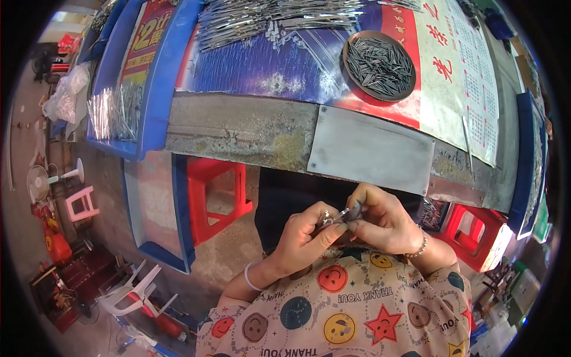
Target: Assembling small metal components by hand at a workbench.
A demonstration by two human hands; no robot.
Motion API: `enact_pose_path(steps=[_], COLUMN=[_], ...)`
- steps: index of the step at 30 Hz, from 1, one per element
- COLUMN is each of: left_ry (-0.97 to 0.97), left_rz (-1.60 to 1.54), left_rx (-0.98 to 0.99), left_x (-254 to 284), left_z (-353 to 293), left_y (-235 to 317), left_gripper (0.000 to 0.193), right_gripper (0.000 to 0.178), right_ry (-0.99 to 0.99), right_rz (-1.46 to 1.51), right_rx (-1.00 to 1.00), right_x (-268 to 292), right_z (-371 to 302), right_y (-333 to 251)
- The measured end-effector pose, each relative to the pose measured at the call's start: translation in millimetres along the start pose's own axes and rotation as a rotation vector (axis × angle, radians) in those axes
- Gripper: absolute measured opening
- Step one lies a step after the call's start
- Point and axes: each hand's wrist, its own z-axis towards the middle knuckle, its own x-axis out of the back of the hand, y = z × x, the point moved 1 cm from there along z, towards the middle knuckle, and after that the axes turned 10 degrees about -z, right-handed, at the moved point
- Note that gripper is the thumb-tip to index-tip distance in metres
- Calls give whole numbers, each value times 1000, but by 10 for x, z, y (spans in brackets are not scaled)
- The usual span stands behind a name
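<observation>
My left hand [309, 234] and my right hand [383, 221] meet just in front of the table's near edge, above my lap. The left thumb and fingers pinch several small shiny metal parts [328, 219]. My right thumb and fingertips close on the other end of a small silvery piece [343, 214], touching the left fingertips. Fingers hide much of these pieces, so their exact kind cannot be made out. Beyond the hands, on the table, a round brown dish [345, 62] holds many short dark metal pins [380, 64].
Slim silvery metal pieces [279, 16] are heaped at the table's back. A grey metal plate [372, 150] is fixed at the near edge; a thin rod [467, 143] lies right of it. Blue trays [156, 77] flank the table. Red stools [217, 202] stand below.
</observation>
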Motion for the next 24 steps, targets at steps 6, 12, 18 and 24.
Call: enact_pose_path(steps=[6, 12, 18, 24], left_ry=[10, -5, 30, -6], left_rz=[-572, -638, -318, -238], left_rx=[43, 105, -18, -65], left_x=[54, 44, 38, 51], left_z=[54, 93, 116, 70], left_y=[-184, -151, -57, -185], left_gripper=[10, 9, 11, 19], right_gripper=[17, 23, 11, 12], right_ry=[27, 283, 292, 237], right_rz=[-298, -653, -335, 89], right_rx=[275, 647, 428, 230], right_x=[32, -27, 11, 44], right_z=[47, 139, 124, 155], right_y=[30, 118, 145, 83])
